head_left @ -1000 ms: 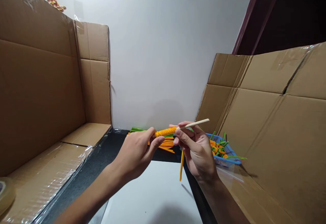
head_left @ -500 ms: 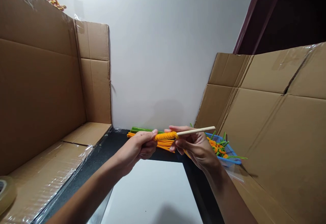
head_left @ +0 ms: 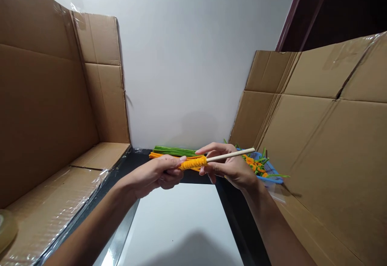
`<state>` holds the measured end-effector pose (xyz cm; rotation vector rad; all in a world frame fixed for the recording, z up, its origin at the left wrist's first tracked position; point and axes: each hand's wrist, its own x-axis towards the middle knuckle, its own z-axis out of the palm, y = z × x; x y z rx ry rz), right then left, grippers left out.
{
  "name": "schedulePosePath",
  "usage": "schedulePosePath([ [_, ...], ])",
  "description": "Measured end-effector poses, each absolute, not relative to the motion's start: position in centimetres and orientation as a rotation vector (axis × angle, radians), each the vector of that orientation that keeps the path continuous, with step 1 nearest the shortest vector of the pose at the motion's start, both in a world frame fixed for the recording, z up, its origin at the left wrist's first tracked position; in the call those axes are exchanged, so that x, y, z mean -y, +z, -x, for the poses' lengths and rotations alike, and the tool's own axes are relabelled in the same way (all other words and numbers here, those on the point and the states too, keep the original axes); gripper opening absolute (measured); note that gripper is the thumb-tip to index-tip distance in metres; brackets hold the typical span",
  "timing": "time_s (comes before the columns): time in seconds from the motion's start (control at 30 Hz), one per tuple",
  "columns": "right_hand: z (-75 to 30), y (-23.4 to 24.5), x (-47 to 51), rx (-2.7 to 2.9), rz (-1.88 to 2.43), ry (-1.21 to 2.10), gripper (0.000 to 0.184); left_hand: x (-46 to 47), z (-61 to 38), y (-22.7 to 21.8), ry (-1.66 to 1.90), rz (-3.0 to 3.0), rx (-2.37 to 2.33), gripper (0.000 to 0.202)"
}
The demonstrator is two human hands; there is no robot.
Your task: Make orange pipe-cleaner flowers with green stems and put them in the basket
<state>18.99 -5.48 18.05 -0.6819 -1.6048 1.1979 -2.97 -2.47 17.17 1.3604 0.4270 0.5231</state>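
Left hand (head_left: 152, 174) and right hand (head_left: 231, 168) held out over the desk (head_left: 136, 164), close together, one at each side of a tight orange pipe-cleaner coil (head_left: 193, 163). The coil is wound on a thin wooden stick (head_left: 231, 155), whose bare end points right and slightly up.

Left fingers (head_left: 172, 162) closed, curled around the coil's left end. Right fingers (head_left: 211, 167) closed on the stick just right of the coil, with the thumb and fingers pinching it from opposite sides (the index finger lies on top, reaching toward the left hand). The coil is in the air between the hands, not touching the desk.

Behind the hands: a bundle of straight orange pipe cleaners (head_left: 159, 156) and a bundle of green ones (head_left: 173, 151), lying side by side on the desk. To the right, a blue basket (head_left: 273, 177) holds orange and green pipe-cleaner pieces (head_left: 255, 166), some with green ends sticking out over the rim.

Below the hands, a white sheet (head_left: 181, 227) lies on the desk. Cardboard panels (head_left: 45, 96) (head_left: 317, 145) stand at both sides, partly covered in clear plastic, in front of a white wall (head_left: 181, 64). A tape roll (head_left: 4, 229) sits at lower left, cut off by the frame.
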Motion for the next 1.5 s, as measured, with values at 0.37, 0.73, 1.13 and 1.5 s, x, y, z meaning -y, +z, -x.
schedulePosePath([
  [0.37,-20.8,18.5,5.4,2.371,1.174,1.073,0.017,4.3,3.8,18.0,0.346,-2.418,-0.777,0.046],
  [0.73,-19.8,17.8,4.7,1.672,1.37,0.667,0.02,0.1,0.2,13.1,1.004,-2.482,-1.427,0.041],
  [1.13,-22.7,17.9,4.0,1.741,1.031,1.16,0.034,1.8,1.4,15.8,0.753,-1.979,-0.585,0.052],
  [1.5,-19.0,18.9,6.1,1.844,1.463,0.433,0.028,1.6,1.7,15.5,0.919,-2.784,-1.416,0.038],
])
